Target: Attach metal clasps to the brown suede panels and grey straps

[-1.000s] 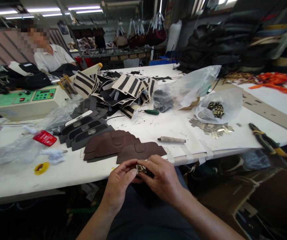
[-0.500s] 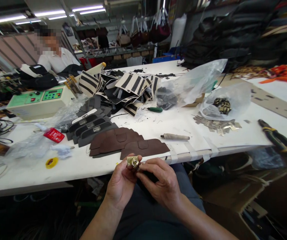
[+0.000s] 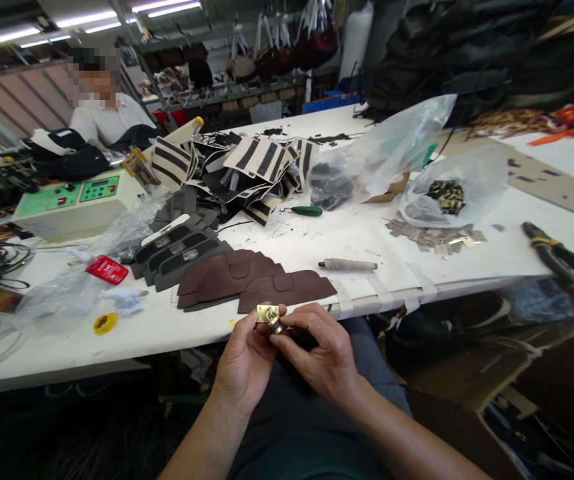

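Holding a small gold-coloured metal fitting upright just off the near edge of the tabletop, the left hand grips it between thumb and fingers, with its flat plate facing the camera. The right hand meets it from the other side, its thumb and forefinger closed on the rounded part that hangs below the plate, as far as can be seen; its other fingers are curled in. The step in hand looks like handling or adjusting this one fitting in the air. Any turn of the rounded part calls for a steady left grip on the plate and a light, precise pinch on the right, since the piece is small and could slip. Whether the two parts are fixed together cannot be told.

Just beyond the hands lie brown leather pieces, overlapping, with dark pieces bearing metal fittings beside them. To the right, a grey wrapped tool lies near flat metal plates, with a clear bag of brassy parts just behind the plates.
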`<state>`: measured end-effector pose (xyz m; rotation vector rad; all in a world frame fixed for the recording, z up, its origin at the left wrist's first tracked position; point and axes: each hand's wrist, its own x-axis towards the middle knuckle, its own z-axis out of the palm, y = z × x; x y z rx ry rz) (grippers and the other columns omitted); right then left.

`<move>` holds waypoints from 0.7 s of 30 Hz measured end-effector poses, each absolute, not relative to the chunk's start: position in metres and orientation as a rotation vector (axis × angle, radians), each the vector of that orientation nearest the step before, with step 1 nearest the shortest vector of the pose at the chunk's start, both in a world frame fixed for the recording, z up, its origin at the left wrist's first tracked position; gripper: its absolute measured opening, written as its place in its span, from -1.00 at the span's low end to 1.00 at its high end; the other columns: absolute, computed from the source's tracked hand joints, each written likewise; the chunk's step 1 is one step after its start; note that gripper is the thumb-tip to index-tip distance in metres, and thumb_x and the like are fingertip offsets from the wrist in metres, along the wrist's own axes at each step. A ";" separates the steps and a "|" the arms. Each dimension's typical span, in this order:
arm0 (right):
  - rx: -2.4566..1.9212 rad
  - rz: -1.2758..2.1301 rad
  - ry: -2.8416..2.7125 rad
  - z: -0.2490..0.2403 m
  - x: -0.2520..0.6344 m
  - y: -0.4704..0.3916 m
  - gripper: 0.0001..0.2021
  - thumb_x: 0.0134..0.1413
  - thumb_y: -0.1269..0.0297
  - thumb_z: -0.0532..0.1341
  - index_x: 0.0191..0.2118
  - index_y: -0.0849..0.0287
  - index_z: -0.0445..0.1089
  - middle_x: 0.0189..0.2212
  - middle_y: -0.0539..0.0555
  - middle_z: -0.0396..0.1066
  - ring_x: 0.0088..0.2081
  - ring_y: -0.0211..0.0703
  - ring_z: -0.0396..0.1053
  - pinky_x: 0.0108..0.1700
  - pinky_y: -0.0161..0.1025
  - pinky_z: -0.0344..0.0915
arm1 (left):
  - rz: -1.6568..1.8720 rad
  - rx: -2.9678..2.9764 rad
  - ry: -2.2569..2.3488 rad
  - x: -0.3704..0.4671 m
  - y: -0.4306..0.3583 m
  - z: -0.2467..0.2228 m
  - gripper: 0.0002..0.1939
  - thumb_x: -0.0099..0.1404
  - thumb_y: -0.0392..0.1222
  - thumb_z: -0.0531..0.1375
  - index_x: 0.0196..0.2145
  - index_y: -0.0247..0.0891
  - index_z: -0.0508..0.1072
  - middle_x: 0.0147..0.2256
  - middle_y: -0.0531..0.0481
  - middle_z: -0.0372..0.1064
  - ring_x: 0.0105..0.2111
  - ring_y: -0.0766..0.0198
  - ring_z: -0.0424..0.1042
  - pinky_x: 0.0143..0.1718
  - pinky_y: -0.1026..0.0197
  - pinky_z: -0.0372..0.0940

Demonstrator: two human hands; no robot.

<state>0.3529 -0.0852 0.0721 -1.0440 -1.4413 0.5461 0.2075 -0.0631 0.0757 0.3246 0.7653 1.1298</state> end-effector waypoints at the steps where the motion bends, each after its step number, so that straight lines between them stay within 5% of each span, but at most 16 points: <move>1: -1.049 0.583 -1.410 0.074 0.354 -0.085 -0.90 0.20 0.33 0.41 -0.16 0.05 0.57 -0.29 0.03 0.55 -0.28 -0.15 0.47 -0.21 -0.21 0.43 | 1.137 0.331 0.775 0.208 -0.064 0.076 -0.76 0.30 -0.10 0.36 -0.15 -0.29 0.61 -0.16 -0.12 0.65 -0.22 0.22 0.60 -0.21 0.26 0.48; 3: -1.081 0.741 -1.307 0.075 0.356 -0.084 -0.96 0.25 0.27 0.37 -0.24 0.08 0.59 -0.32 0.03 0.55 -0.28 -0.15 0.47 -0.20 -0.21 0.40 | 1.144 0.366 0.798 0.207 -0.065 0.077 -0.75 0.30 -0.09 0.36 -0.14 -0.29 0.60 -0.17 -0.11 0.63 -0.22 0.22 0.59 -0.20 0.25 0.47; 10: -0.969 1.545 -0.728 0.067 0.361 -0.079 -0.63 0.20 -0.01 0.39 -0.43 0.20 0.53 -0.52 -0.02 0.40 -0.46 -0.29 0.27 -0.36 -0.31 0.21 | 1.023 0.542 0.921 0.206 -0.070 0.090 -0.64 0.32 0.02 0.33 -0.08 -0.32 0.55 -0.24 -0.10 0.56 -0.27 0.22 0.51 -0.26 0.23 0.42; 16: -0.898 1.660 -0.534 0.064 0.358 -0.077 -0.63 0.08 0.00 0.46 -0.44 0.23 0.52 -0.49 0.00 0.39 -0.46 -0.30 0.25 -0.35 -0.31 0.18 | 0.996 0.570 0.964 0.209 -0.070 0.093 -0.63 0.37 0.06 0.28 -0.11 -0.34 0.52 -0.26 -0.13 0.54 -0.28 0.21 0.50 -0.29 0.23 0.40; 21: -0.982 1.564 -0.664 0.064 0.362 -0.079 -0.63 0.18 -0.02 0.39 -0.44 0.19 0.50 -0.50 -0.01 0.38 -0.44 -0.26 0.26 -0.32 -0.29 0.21 | 1.081 0.576 0.998 0.209 -0.068 0.089 -0.61 0.31 0.01 0.36 -0.03 -0.31 0.51 -0.23 -0.10 0.56 -0.27 0.23 0.52 -0.28 0.23 0.42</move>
